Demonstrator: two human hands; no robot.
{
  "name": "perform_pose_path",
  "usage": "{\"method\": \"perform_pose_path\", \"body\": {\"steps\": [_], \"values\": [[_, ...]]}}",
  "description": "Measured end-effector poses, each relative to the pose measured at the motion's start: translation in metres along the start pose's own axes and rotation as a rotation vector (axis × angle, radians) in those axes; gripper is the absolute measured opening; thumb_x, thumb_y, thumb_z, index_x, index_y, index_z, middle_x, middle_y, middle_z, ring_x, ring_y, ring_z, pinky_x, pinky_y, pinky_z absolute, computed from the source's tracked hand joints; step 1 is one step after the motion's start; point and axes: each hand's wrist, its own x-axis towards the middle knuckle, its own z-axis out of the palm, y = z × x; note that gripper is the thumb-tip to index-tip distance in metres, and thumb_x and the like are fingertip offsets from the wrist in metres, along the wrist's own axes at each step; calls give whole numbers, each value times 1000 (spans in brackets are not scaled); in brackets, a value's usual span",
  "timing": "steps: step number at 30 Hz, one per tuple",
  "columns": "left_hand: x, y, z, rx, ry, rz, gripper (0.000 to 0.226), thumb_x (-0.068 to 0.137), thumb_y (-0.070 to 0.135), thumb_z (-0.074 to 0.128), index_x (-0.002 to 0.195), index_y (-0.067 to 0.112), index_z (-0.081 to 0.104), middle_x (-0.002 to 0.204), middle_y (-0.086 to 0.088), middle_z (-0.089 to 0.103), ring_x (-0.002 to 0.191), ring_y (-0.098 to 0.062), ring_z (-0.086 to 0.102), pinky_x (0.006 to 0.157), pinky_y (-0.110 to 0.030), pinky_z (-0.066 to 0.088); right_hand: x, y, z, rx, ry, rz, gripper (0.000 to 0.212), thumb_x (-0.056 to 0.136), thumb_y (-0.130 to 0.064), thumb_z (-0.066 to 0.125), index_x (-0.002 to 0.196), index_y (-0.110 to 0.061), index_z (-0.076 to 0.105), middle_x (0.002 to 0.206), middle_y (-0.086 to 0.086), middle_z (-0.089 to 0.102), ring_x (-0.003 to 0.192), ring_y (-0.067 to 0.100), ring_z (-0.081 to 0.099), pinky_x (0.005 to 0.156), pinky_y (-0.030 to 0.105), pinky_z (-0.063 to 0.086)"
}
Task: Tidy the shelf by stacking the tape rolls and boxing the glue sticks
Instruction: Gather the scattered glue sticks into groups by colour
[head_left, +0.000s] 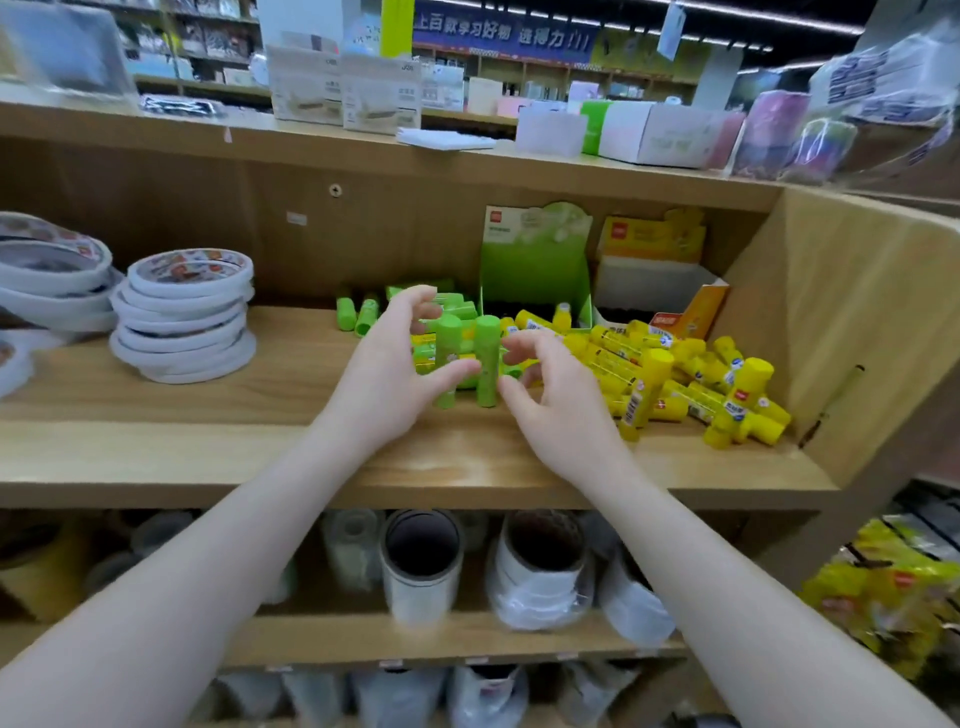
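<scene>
Two green glue sticks stand upright mid-shelf. My left hand (389, 364) curls round the left green stick (447, 338), thumb across its front and fingers behind it. My right hand (556, 400) hangs loosely curled beside the right green stick (487, 358), its thumb tip at the stick's edge, holding nothing. More green sticks (358, 314) lie behind my hands. A heap of yellow glue sticks (701, 384) lies to the right. An open green display box (535, 270) and a yellow-and-white box (654, 280) stand at the back. White tape rolls form a stack (184, 317) at the left.
A second stack of tape rolls (52, 280) sits at the far left edge. The shelf's wooden side wall (857, 322) closes the right end. Boxes stand on the shelf above (670, 132), and large wrapped rolls (421, 561) fill the shelf below.
</scene>
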Motion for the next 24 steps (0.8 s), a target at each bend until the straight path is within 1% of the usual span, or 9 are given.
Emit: {"method": "perform_pose_path", "body": {"steps": [2, 6, 9, 12, 16, 18, 21, 22, 24], "values": [[4, 2, 3, 5, -40, 16, 75, 72, 31, 75, 133, 17, 35, 117, 13, 50, 106, -7, 49, 90, -21, 38, -1, 1, 4, -19, -5, -27, 31, 87, -9, 58, 118, -9, 52, 105, 0, 55, 75, 10, 50, 73, 19, 36], [9, 5, 11, 11, -82, 16, 65, 73, 31, 75, 128, 25, 41, 102, 16, 53, 89, -5, 53, 75, -11, 35, -2, 5, 5, 16, 31, 1, 38, 87, -6, 57, 122, -10, 47, 104, -4, 52, 80, 11, 52, 78, 19, 37], [14, 6, 13, 0, -130, 35, 46, 75, 26, 74, 113, 33, 48, 89, 23, 54, 80, 0, 51, 68, -2, 35, -2, 4, 7, 65, -65, 22, 42, 88, -1, 52, 128, -9, 42, 115, 0, 56, 100, 17, 56, 83, 14, 35], [12, 3, 8, -21, -178, 26, 31, 79, 27, 70, 99, 35, 48, 78, 13, 60, 65, -2, 53, 60, -10, 40, -1, 2, 8, 55, -152, 9, 44, 90, 0, 47, 133, -10, 42, 123, 4, 59, 110, 18, 57, 93, 21, 40], [4, -8, -14, 41, -160, 4, 31, 82, 28, 66, 107, 30, 47, 80, 17, 55, 57, -7, 54, 56, -7, 37, 7, 3, 5, -43, -50, -29, 31, 87, 5, 50, 115, -6, 58, 107, 7, 61, 98, 16, 55, 86, 18, 39], [0, -14, -27, 108, -142, 17, 31, 82, 27, 65, 109, 29, 50, 86, 21, 49, 58, -13, 53, 58, -6, 35, 14, 4, 6, -160, -46, -15, 24, 87, 2, 53, 109, -6, 59, 111, 8, 57, 105, 19, 51, 86, 16, 33], [0, -19, -39, 150, -173, 57, 31, 81, 20, 67, 110, 23, 58, 88, 21, 48, 70, 5, 49, 66, 4, 29, 24, 6, 15, -387, -146, 13, 26, 90, -12, 53, 115, -10, 56, 124, 10, 51, 120, 27, 42, 98, 32, 32], [1, -20, -41, 165, -196, 71, 30, 81, 18, 67, 110, 21, 58, 90, 16, 51, 75, 3, 47, 67, 4, 27, 26, 4, 18, -439, -174, 36, 29, 91, -16, 53, 119, -12, 54, 128, 10, 49, 123, 28, 40, 100, 36, 33], [4, -23, -43, 203, -252, 92, 28, 82, 16, 65, 108, 20, 56, 93, 9, 54, 83, -8, 48, 64, -8, 30, 31, 0, 23, -468, -188, 66, 31, 91, -17, 53, 122, -12, 53, 130, 10, 46, 123, 28, 40, 100, 37, 34]]}}
